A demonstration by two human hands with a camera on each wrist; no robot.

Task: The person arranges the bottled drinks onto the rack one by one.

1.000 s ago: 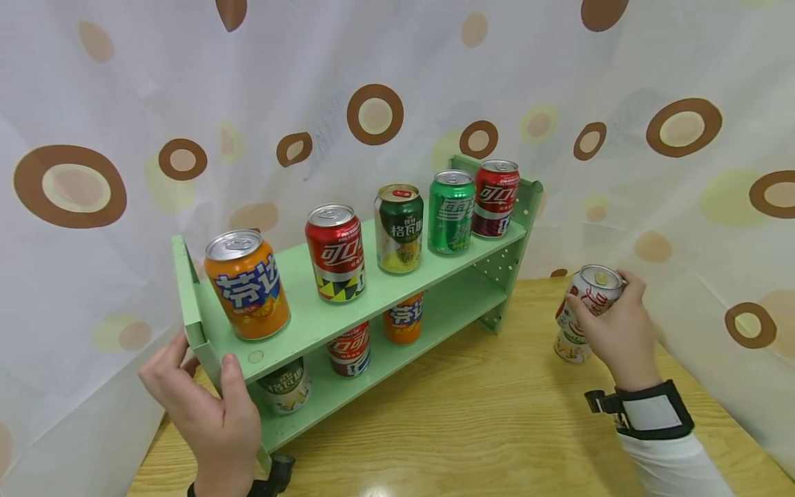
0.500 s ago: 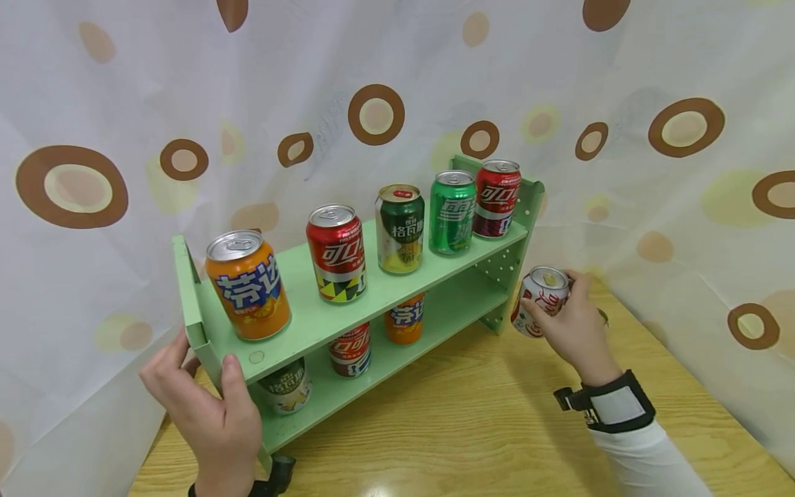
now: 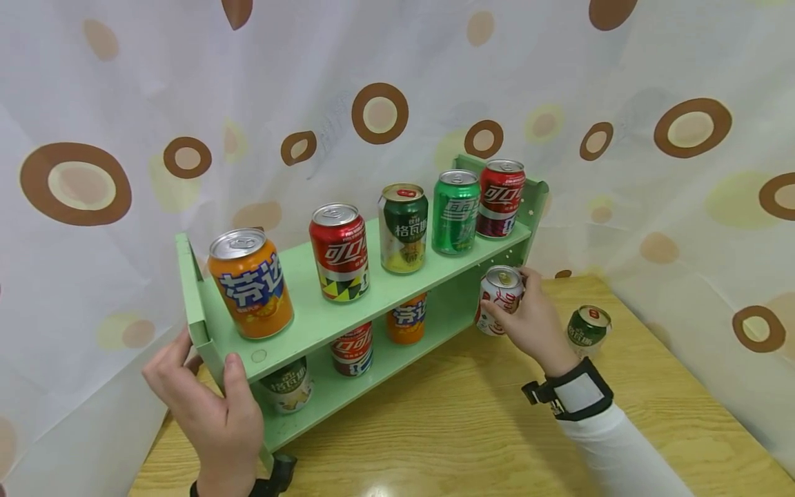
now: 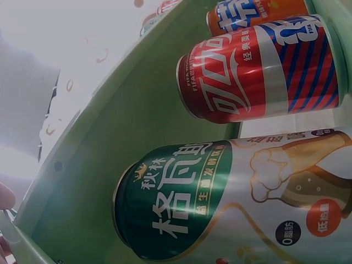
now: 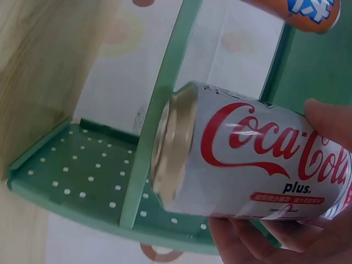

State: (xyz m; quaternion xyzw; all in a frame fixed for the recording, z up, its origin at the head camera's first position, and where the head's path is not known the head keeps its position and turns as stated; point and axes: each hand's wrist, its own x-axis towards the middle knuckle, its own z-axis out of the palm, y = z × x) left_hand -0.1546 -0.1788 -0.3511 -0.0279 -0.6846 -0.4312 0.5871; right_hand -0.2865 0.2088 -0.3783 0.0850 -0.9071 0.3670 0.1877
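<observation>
In my right hand is a white Coca-Cola plus can, gripped round its side between thumb and fingers. In the head view the can stands before the right end of the green two-tier shelf rack, near the lower shelf. My left hand holds the rack's left end panel, thumb at the front and fingers on the outer side. On the lower shelf stand a green-and-white kvass can, a red Coca-Cola can and an orange Fanta can. Whether the held can touches the rack I cannot tell.
Along the upper shelf stand an orange Fanta can, red cola cans, a kvass can and a green Sprite can. Another kvass can is on the wooden table, right of my right hand. A patterned curtain hangs behind.
My right hand has carried the white cola can leftward from above the table to the rack's right end, uncovering the kvass can beneath its earlier spot. My left hand stays put.
</observation>
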